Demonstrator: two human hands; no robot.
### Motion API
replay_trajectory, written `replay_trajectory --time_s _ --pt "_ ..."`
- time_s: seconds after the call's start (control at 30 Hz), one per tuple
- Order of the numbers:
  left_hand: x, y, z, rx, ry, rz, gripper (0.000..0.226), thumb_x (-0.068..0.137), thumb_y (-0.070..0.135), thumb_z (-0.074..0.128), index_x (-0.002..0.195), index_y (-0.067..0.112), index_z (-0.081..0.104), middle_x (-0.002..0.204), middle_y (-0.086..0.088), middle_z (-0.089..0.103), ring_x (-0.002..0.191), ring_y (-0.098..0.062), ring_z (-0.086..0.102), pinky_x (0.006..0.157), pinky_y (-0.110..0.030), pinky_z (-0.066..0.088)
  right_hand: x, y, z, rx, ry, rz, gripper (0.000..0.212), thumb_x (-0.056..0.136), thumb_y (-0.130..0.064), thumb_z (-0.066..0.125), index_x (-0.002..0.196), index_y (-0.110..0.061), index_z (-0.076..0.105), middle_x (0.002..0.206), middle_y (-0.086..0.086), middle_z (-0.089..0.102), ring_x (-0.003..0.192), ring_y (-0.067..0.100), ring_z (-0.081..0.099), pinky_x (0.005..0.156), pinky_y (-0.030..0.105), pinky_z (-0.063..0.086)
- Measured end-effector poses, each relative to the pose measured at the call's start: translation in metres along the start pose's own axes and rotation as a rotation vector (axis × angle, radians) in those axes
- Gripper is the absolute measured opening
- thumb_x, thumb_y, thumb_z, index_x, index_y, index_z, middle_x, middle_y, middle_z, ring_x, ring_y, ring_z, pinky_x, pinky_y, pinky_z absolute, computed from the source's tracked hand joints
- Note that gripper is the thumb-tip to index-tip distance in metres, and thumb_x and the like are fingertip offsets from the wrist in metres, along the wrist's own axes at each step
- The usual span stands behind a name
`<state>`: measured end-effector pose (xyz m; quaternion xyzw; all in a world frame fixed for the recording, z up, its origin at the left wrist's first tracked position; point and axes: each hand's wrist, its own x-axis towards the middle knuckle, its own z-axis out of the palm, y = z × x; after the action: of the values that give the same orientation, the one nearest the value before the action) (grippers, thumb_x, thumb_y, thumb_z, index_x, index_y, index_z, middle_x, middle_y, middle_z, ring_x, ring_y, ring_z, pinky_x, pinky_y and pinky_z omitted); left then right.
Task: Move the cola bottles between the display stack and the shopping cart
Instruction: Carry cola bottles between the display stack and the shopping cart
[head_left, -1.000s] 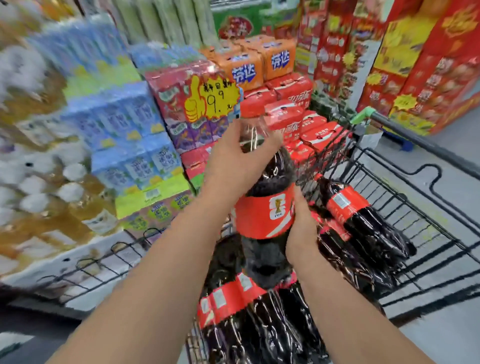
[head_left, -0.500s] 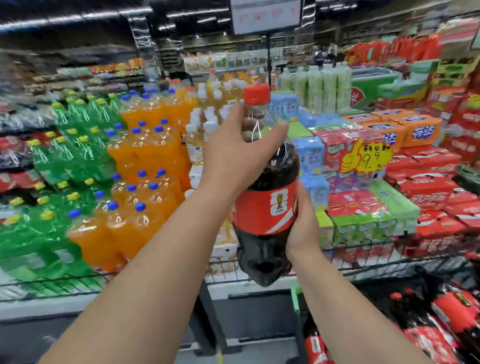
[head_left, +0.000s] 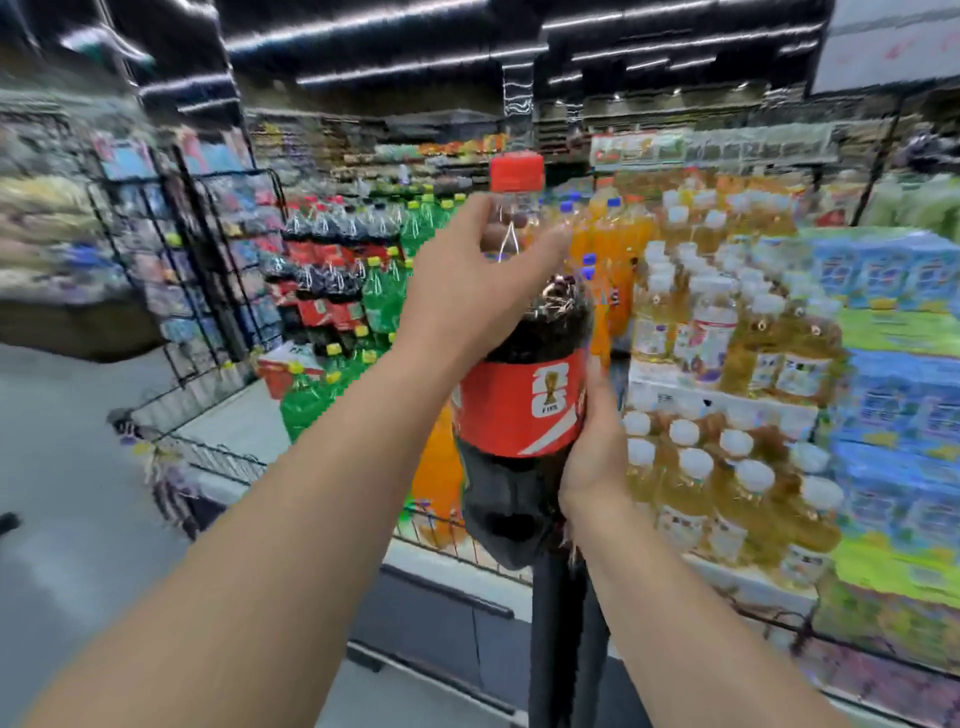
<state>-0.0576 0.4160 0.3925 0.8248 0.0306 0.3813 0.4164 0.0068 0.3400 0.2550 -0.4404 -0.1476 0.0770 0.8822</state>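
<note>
Two bare forearms reach forward. Between them, upright in air: cola bottle (head_left: 519, 410), red cap (head_left: 517, 174) on top, red label toward viewer. Neck and shoulder sit in left hand (head_left: 462, 296), fingers curled round clear top. Lower side at label edge sits in right hand (head_left: 592, 452), fingers wrapped behind. Just past, right: yellow drinks (head_left: 727, 332) with white caps, then blue packs (head_left: 893, 395). Behind bottle: orange bottles (head_left: 618, 244). Farther back, left: display stack (head_left: 322, 244) of cola, green bottles (head_left: 384, 296) beside it. Far left: black wire rack (head_left: 171, 260). Background blurred.
</note>
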Motion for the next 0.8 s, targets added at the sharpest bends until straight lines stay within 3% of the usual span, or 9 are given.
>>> replay_trajectory --time_s 0.1,0.23,0.4,0.5,0.6,0.7,0.73,0.8 --pt "0.017 -0.027 -0.021 0.033 0.072 -0.032 0.032 0.072 0.056 0.063 0.091 0.030 0.059 0.091 0.007 0.069 0.087 -0.014 0.067 0.084 -0.038 0.054 0.020 0.025 0.029 0.025 -0.069 0.047 0.036 0.091 -0.052 0.046 0.094 -0.035 0.078 0.103 -0.001 0.075 0.099 0.015 0.070 0.080 0.031 0.056" --pt "0.043 -0.062 -0.042 0.067 0.139 -0.061 0.030 0.073 0.054 0.064 0.089 0.029 0.060 0.091 0.005 0.070 0.087 -0.016 0.068 0.084 -0.042 0.054 0.055 0.059 0.063 0.018 -0.128 0.077 0.039 0.084 -0.054 0.048 0.091 -0.032 0.079 0.102 -0.001 0.075 0.099 0.015 0.069 0.085 0.033 0.051" --pt "0.072 -0.105 -0.076 0.144 0.219 -0.088 0.022 0.083 0.054 0.064 0.090 0.036 0.056 0.089 0.015 0.067 0.080 -0.001 0.063 0.068 -0.022 0.046 0.092 0.099 0.106 0.010 -0.254 0.133 0.048 0.076 -0.064 0.052 0.088 -0.026 0.078 0.100 0.004 0.075 0.099 0.022 0.068 0.096 0.046 0.050" --pt "0.088 -0.131 -0.104 0.168 0.280 -0.107 0.017 0.089 0.048 0.063 0.081 0.037 0.053 0.080 0.017 0.064 0.068 0.009 0.057 0.058 -0.009 0.038 0.112 0.126 0.139 0.033 -0.338 0.160 0.048 0.074 -0.063 0.054 0.085 -0.023 0.078 0.098 0.006 0.075 0.096 0.023 0.067 0.098 0.048 0.048" --pt "0.101 -0.158 -0.132 0.205 0.331 -0.116 0.024 0.090 0.046 0.063 0.073 0.039 0.048 0.071 0.019 0.058 0.059 0.012 0.052 0.054 -0.005 0.035 0.125 0.155 0.175 0.037 -0.351 0.184 0.046 0.071 -0.063 0.056 0.079 -0.023 0.078 0.094 0.005 0.074 0.092 0.021 0.065 0.099 0.049 0.048" --pt "0.114 -0.188 -0.163 0.216 0.336 -0.136 0.012 0.090 0.046 0.063 0.090 0.035 0.058 0.071 0.020 0.056 0.058 0.013 0.054 0.054 -0.003 0.036 0.135 0.188 0.211 0.074 -0.367 0.238 0.049 0.070 -0.062 0.059 0.083 -0.019 0.077 0.103 0.013 0.073 0.101 0.027 0.064 0.103 0.055 0.043" --pt "0.119 -0.200 -0.174 0.227 0.341 -0.135 0.018 0.090 0.046 0.063 0.097 0.030 0.060 0.072 0.020 0.056 0.059 0.013 0.054 0.054 -0.003 0.036 0.138 0.199 0.225 0.078 -0.367 0.246 0.050 0.070 -0.062 0.059 0.085 -0.018 0.077 0.107 0.015 0.072 0.106 0.031 0.063 0.104 0.055 0.042" --pt "0.128 -0.224 -0.198 0.252 0.355 -0.132 0.017 0.090 0.046 0.063 0.094 0.031 0.058 0.069 0.023 0.057 0.060 0.013 0.053 0.055 -0.004 0.036 0.145 0.223 0.252 0.092 -0.376 0.259 0.051 0.072 -0.062 0.058 0.087 -0.017 0.078 0.108 0.016 0.071 0.114 0.036 0.060 0.104 0.054 0.042"
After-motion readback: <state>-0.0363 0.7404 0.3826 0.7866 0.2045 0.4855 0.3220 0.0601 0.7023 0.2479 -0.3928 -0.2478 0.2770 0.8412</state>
